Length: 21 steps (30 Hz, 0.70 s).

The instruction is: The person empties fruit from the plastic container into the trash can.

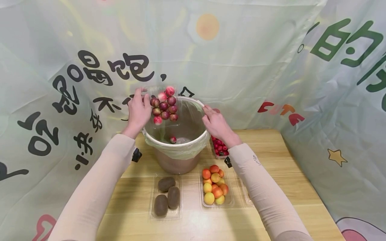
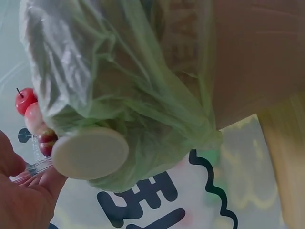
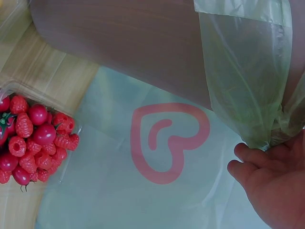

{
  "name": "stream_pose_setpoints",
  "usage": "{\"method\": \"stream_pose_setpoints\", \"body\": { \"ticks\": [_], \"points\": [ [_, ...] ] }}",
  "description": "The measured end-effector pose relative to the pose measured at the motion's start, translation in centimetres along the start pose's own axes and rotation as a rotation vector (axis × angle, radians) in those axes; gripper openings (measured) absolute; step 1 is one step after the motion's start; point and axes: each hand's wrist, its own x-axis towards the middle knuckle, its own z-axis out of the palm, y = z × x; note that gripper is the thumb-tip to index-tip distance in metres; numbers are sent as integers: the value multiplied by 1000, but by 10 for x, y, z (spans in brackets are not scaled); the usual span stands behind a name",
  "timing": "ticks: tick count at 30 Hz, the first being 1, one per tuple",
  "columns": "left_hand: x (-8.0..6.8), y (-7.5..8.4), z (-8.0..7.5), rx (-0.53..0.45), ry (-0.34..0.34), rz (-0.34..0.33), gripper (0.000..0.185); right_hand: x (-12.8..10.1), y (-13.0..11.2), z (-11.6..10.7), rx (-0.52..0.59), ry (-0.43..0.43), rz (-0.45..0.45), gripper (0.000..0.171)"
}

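- Head view: I am seeing the left hand (image 1: 138, 112) tipping a clear plastic tray (image 1: 161, 103) of small red plums (image 1: 164, 106) steeply over the far-left rim of the lined bucket (image 1: 176, 142), its fingers clamped on the tray's left edge. The tilt looks meant to let the fruit roll out; one loose plum (image 1: 173, 139) is already lying at the bottom of the bucket, while the rest are clinging in the tray above the opening.
- Head view: the right hand (image 1: 214, 123) is resting on the bucket's right rim, fingers curled over the green bag liner (image 1: 181, 152), apparently steadying the bucket against the tipping. On the wooden table (image 1: 295, 187) nearer me are sitting a tray of kiwis (image 1: 166, 197), a tray of apricots (image 1: 214, 187) and, beside the bucket under the right wrist, a tray of berries (image 1: 220, 147).
- Left wrist view: I am looking up past the bucket's handle knob (image 2: 90, 152), wrapped about by the green liner (image 2: 133, 95). The left hand (image 2: 26, 195) is pinching the clear tray edge, with a few plums (image 2: 35, 119) showing above it.
- Right wrist view: the right hand's fingers (image 3: 252, 162) are curling onto the hanging fold of the liner (image 3: 243, 71) against the bucket wall (image 3: 128, 43); I judge it gripped, though the thumb is hidden. The berry tray (image 3: 33, 138), holding raspberries and cherry tomatoes, is lying well apart at the table's edge.
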Motion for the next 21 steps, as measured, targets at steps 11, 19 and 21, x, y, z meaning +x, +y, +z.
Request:
{"method": "stream_pose_setpoints", "body": {
  "ticks": [11,19,21],
  "points": [
    [-1,-1,0,-12,29,18,33,0,-1,0,-5,-4,-4,59],
    [0,1,0,-29,39,8,33,1,0,0,-7,-1,-7,59],
    [1,2,0,-31,46,10,33,1,0,0,-5,0,-6,59]
  ]
}}
